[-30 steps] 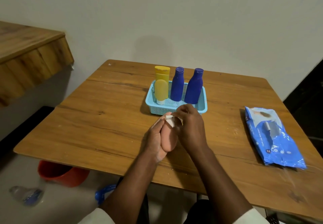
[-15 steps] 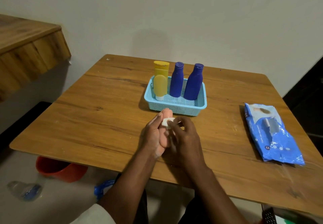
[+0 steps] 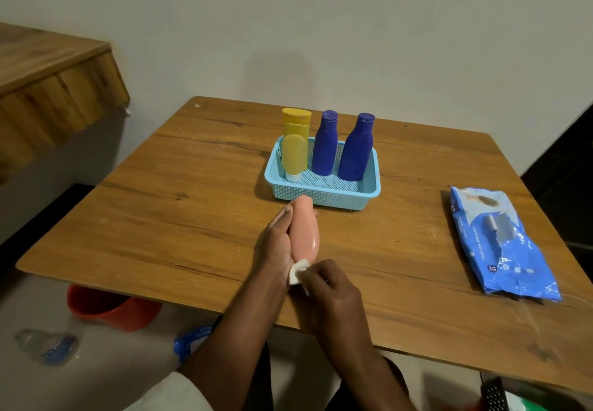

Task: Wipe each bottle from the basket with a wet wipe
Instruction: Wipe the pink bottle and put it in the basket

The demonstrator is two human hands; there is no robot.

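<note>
**Pink bottle held over the table, wipe at its near end**

The left hand (image 3: 276, 243) grips a smooth peach-pink plastic bottle (image 3: 305, 231) along its side, holding it over the wooden table (image 3: 179, 218) just in front of the light-blue perforated plastic basket (image 3: 324, 197). The right hand (image 3: 333, 295) pinches a small folded white wet wipe (image 3: 296, 271) against the bottle's near end (its fingers are slightly blurred). In the basket stand a yellow squeeze tube (image 3: 295, 147) on its white cap and two dark-blue bottles (image 3: 325, 146) (image 3: 356, 149), all upright in a row. A blue wet-wipe pack (image 3: 500, 243) lies flat near the table's right edge, well apart from the basket.
</note>
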